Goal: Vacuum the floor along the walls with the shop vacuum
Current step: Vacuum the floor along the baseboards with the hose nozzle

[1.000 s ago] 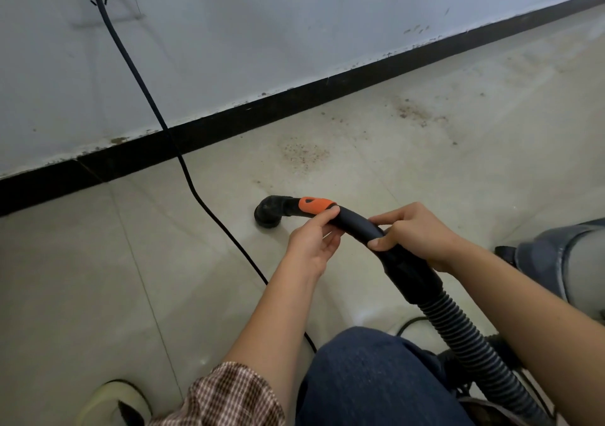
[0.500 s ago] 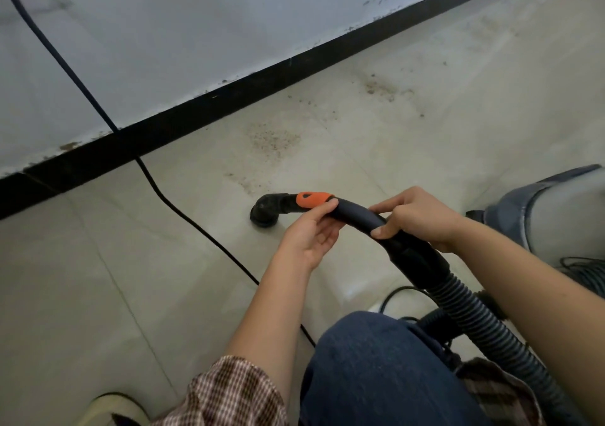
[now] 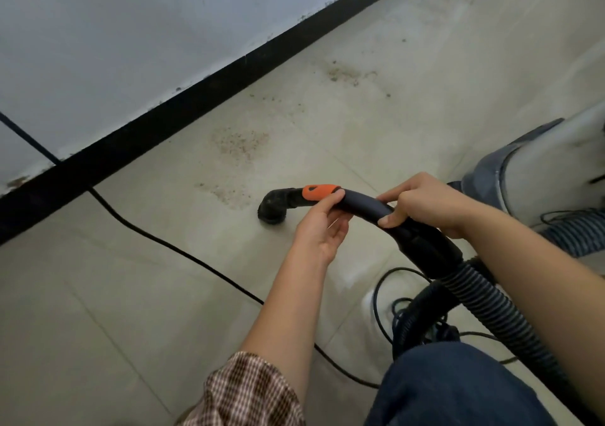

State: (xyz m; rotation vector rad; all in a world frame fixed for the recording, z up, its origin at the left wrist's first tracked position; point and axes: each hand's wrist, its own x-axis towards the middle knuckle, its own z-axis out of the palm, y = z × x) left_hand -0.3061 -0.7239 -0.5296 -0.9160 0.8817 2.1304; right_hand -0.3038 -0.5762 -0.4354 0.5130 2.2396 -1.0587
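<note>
The black vacuum wand [image 3: 363,204] curves down to a round black nozzle [image 3: 273,208] resting on the tiled floor [image 3: 131,294], with an orange slider [image 3: 319,191] behind the nozzle. My left hand [image 3: 319,229] grips the wand from below, fingertips at the orange slider. My right hand [image 3: 425,206] grips the wand from above, further back. A ribbed black hose [image 3: 491,307] runs from the wand toward the lower right. Brown dirt patches [image 3: 239,144] lie just beyond the nozzle and further right [image 3: 347,75], near the black baseboard [image 3: 196,98].
A black power cord [image 3: 183,252] crosses the floor from the white wall [image 3: 131,32] toward my knee [image 3: 451,386]. The grey vacuum canister [image 3: 540,170] stands at the right, with coiled hose and cable [image 3: 412,314] beside it.
The view has swung left and down, so the wall socket has left the frame. The nozzle has shifted right along the floor to the nearest dirt patch. Both hands keep their grip.
</note>
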